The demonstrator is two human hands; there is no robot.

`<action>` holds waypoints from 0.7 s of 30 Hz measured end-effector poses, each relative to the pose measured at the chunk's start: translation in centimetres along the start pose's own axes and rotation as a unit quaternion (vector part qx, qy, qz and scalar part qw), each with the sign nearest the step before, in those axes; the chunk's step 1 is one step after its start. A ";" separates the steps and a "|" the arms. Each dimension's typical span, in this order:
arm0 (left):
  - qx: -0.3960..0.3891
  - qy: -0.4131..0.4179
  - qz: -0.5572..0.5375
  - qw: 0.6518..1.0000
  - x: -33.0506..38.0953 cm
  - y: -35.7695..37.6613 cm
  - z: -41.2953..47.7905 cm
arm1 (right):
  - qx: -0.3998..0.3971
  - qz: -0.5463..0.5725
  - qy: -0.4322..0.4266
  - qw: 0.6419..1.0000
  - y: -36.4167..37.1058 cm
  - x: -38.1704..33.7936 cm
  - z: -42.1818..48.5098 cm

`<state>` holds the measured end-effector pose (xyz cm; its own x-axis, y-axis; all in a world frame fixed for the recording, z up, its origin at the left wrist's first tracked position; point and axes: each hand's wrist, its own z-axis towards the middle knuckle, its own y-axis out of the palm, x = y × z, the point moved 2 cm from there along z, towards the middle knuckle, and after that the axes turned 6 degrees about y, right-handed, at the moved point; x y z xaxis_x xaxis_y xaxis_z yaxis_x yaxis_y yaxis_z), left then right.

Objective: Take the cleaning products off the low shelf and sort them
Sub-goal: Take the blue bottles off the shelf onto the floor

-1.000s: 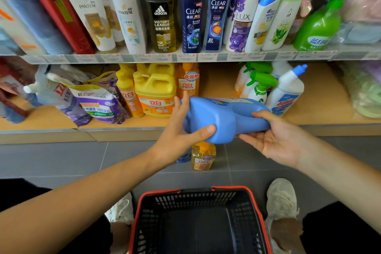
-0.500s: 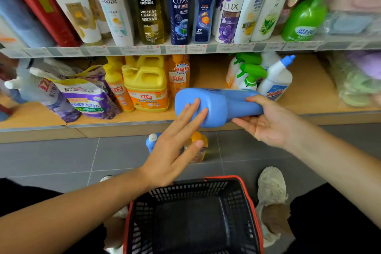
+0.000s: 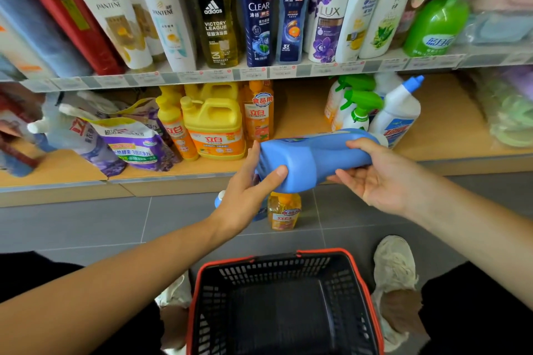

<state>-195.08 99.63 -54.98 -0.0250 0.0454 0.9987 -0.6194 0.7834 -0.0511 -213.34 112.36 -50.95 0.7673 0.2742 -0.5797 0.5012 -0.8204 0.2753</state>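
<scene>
A smooth, waisted blue bottle (image 3: 314, 158) lies sideways in the air just before the low shelf's (image 3: 302, 115) front edge. The left hand (image 3: 245, 196) clasps its base and the right hand (image 3: 375, 181) its neck end. Bare shelf lies behind it, and the basket (image 3: 259, 271) sits below.

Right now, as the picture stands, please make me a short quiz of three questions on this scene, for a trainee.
1. True or false: the left hand and the right hand both hold the blue bottle, which lies sideways.
2. What stands on the floor below the blue bottle? A) an orange bottle B) a white towel C) a red box
3. Fill the gap: the rim of the basket is ____.
Key: 1 true; 2 A; 3 red.
</scene>
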 end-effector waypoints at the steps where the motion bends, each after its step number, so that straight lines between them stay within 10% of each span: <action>1: 0.021 0.001 0.010 1.000 0.0 -0.1 0.1 | 0.002 0.002 -0.004 1.000 0.0 -0.1 0.0; 10: 0.175 -0.066 0.018 0.982 -1.1 -3.0 0.9 | 0.022 -0.054 -0.029 0.998 0.3 -0.2 0.5; 21: 0.019 -0.224 -0.002 0.975 -1.5 -2.9 2.6 | 0.003 -0.390 -0.196 0.899 1.2 0.3 0.5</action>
<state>-195.27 95.70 -56.30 -0.3562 -0.2393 0.9032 -0.6483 0.7594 -0.0544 -212.76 111.22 -51.19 -0.0187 0.5706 -0.8210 0.8225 -0.4581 -0.3371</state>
